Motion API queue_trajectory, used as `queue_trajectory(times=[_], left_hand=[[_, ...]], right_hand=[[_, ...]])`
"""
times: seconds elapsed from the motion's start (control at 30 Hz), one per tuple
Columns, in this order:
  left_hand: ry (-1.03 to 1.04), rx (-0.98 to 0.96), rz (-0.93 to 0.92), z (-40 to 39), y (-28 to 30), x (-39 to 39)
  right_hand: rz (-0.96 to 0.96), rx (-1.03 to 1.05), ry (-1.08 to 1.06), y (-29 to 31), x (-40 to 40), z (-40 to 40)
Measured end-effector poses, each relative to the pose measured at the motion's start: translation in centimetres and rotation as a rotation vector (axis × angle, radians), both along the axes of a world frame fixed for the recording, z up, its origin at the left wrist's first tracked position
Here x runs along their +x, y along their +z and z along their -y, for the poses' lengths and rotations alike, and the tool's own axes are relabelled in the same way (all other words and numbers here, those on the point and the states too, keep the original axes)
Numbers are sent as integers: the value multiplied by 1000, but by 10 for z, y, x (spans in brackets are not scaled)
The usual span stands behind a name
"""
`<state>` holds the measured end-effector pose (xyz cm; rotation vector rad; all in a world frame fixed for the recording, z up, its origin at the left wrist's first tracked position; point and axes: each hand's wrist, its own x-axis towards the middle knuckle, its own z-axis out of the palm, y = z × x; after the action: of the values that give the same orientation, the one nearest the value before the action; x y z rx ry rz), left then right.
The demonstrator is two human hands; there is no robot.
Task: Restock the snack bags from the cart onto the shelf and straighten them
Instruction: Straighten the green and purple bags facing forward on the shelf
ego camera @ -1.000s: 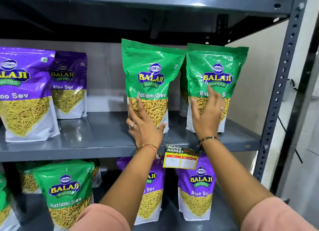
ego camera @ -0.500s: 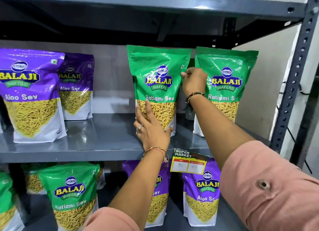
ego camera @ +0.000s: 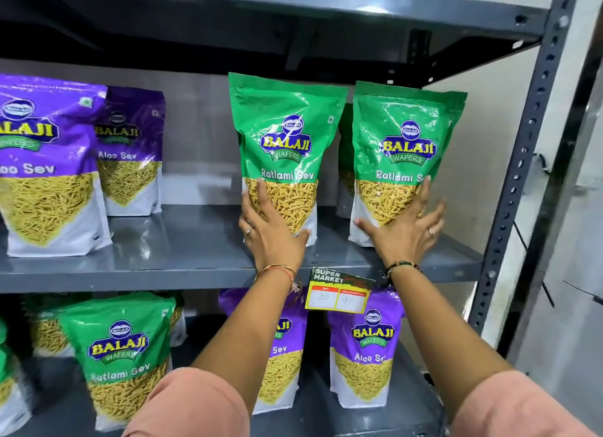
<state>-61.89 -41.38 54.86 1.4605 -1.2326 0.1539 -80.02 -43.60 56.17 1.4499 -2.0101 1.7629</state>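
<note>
Two green Ratlami Sev bags stand upright side by side on the grey middle shelf (ego camera: 163,257). My left hand (ego camera: 272,234) clasps the base of the left green bag (ego camera: 287,133), thumb at its bottom right corner and fingers up its left side. My right hand (ego camera: 401,234) cups the lower front of the right green bag (ego camera: 408,136), fingers spread past its right edge. Another green bag (ego camera: 345,175) shows partly behind the gap between them. The cart is out of view.
Two purple Aloo Sev bags (ego camera: 42,162) (ego camera: 130,149) stand at the shelf's left. A price tag (ego camera: 339,294) hangs from the shelf edge between my wrists. The lower shelf holds green (ego camera: 120,348) and purple (ego camera: 368,345) bags. The rack's upright post (ego camera: 522,162) stands at the right.
My right hand dropped from the top gap between the green bags to the right bag's lower front. The left hand stayed on the left bag's base. The two bags now stand closer.
</note>
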Motion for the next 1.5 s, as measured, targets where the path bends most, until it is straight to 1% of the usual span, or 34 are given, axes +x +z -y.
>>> queue_trajectory(times=[0.07,0.2,0.3,0.37,0.47,0.57,0.67,0.77,0.83,0.9,0.97,1.03,1.1,1.2,1.27,1.5], left_hand=[[7,11,16,0,1,0],[11,26,22,-2,2,0],[-26,23,17,-7,5,1],[-30,-28,13,-15,9,14],[58,-171,64,-30,13,60],[187,-271,84,-49,12,132],[292,-289,89,-68,11,213],[375,-267,64,-88,6,299],[416,-214,-8,-97,4,354],[454,-162,-94,-103,7,403],[455,-134,-117,-103,12,448],[418,-106,-112,-99,15,472],[386,-58,-125,-91,16,499],[365,26,-177,-81,10,520],[357,73,-197,-79,6,523],[348,111,-173,-80,4,525]], right_hand=[[2,55,49,-4,-3,3],[21,72,85,-4,-3,8],[30,79,14,-2,1,2],[-19,-19,-53,5,17,-8],[-77,-295,-38,26,68,-26],[-52,-453,128,47,149,-46],[-91,-497,351,48,237,-64],[-111,-414,578,35,327,-78],[-112,-342,668,23,382,-87],[-96,-267,687,14,431,-92],[-49,-166,643,9,473,-93],[-39,-60,588,2,491,-88],[-69,10,506,-5,509,-81],[-111,13,430,-10,516,-73],[-110,20,426,-10,517,-67],[-122,59,436,-5,517,-55]])
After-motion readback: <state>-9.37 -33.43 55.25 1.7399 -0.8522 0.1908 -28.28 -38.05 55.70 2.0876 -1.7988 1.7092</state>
